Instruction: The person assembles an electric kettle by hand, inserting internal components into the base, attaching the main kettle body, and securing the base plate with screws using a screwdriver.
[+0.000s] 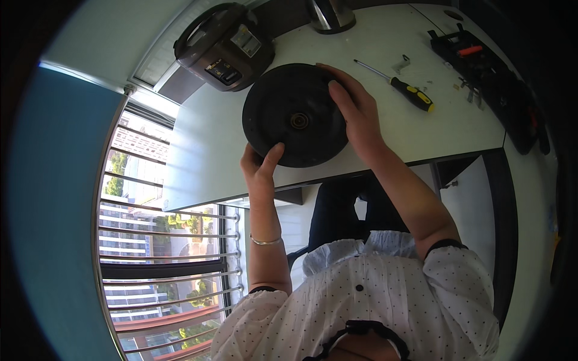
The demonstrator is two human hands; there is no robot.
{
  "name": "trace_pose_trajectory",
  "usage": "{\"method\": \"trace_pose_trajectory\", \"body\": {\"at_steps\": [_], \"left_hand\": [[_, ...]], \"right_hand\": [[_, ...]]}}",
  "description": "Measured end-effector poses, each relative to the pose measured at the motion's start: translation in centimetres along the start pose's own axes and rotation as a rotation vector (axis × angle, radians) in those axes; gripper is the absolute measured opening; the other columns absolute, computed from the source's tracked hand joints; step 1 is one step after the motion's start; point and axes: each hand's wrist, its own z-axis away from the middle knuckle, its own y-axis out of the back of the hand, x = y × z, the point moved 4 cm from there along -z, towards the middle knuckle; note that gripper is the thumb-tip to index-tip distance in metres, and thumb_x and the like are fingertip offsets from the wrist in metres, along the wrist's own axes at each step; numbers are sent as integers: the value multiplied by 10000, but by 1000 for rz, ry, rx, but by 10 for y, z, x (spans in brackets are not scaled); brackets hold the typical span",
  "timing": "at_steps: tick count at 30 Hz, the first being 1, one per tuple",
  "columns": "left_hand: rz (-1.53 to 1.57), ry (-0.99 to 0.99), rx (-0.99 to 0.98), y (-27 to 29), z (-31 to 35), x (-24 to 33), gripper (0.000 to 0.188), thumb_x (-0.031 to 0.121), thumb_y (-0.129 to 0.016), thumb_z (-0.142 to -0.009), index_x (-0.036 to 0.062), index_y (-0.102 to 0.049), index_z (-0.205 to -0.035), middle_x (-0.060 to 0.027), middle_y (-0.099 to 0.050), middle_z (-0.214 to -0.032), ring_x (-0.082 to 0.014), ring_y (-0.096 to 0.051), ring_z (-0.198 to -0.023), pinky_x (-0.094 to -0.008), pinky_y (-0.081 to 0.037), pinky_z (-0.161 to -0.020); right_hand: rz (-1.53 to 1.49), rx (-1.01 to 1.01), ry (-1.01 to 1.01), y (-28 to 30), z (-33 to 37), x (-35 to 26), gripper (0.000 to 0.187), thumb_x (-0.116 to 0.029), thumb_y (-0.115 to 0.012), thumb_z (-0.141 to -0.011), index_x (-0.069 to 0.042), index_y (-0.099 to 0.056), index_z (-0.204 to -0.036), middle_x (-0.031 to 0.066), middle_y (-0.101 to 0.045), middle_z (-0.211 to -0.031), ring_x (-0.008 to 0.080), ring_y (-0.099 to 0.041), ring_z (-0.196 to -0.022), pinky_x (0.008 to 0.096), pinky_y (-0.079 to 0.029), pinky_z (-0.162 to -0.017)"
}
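Resting between both hands' grip: black disc

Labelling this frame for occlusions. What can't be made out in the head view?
- Black disc: underside hidden; its right rim is covered by the right hand, its lower-left rim by the left hand.
- Small metal parts near the black tool tray: too small to identify.
- Steel vessel: cut off by the top edge.
- Cooker panel: too small to read.
- Screwdriver tip type: too fine.
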Motion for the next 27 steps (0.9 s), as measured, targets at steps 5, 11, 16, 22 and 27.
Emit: {"method": "trace_pose_trajectory", "body": {"at_steps": [5,11,16,22,27], "left_hand": [[5,33,-3,2,0,1,483,232,-776,-708,-82,-604,-1033,-112,-639,-912,-173,-575,-847,-261,-443,-812],[3,35,-24,5,-2,-3,470,200,-768,-701,-86,-599,-1033,-108,-639,-905,-160,-581,-826,-259,-455,-784],[58,28,-51,15,-1,-9,452,152,-749,-678,-90,-598,-1029,-101,-641,-896,-149,-587,-809,-242,-458,-763],[96,23,-134,30,-1,-26,570,92,-724,-616,-99,-565,-1129,-151,-641,-1026,-218,-608,-944,-312,-467,-879],[148,-15,-257,32,4,-26,685,39,-722,-588,-96,-502,-1223,-171,-606,-1138,-257,-581,-1053,-356,-441,-954]], "right_hand": [[42,-2,-4,0,1,-1,405,-284,-569,-941,6,-580,-1223,123,-657,-1049,157,-605,-940,266,-458,-862],[52,18,56,-1,7,-2,389,-237,-596,-923,11,-572,-1221,155,-647,-1106,203,-616,-1018,298,-460,-912],[94,3,144,-4,23,3,400,-140,-648,-878,5,-529,-1231,154,-588,-1232,271,-593,-1104,337,-454,-943],[192,-2,313,-6,42,-3,444,-85,-695,-820,7,-518,-1216,167,-553,-1269,314,-555,-1146,368,-433,-968],[182,-41,328,-5,53,-5,453,-86,-716,-785,25,-522,-1178,187,-542,-1280,342,-535,-1156,391,-413,-980]]}}
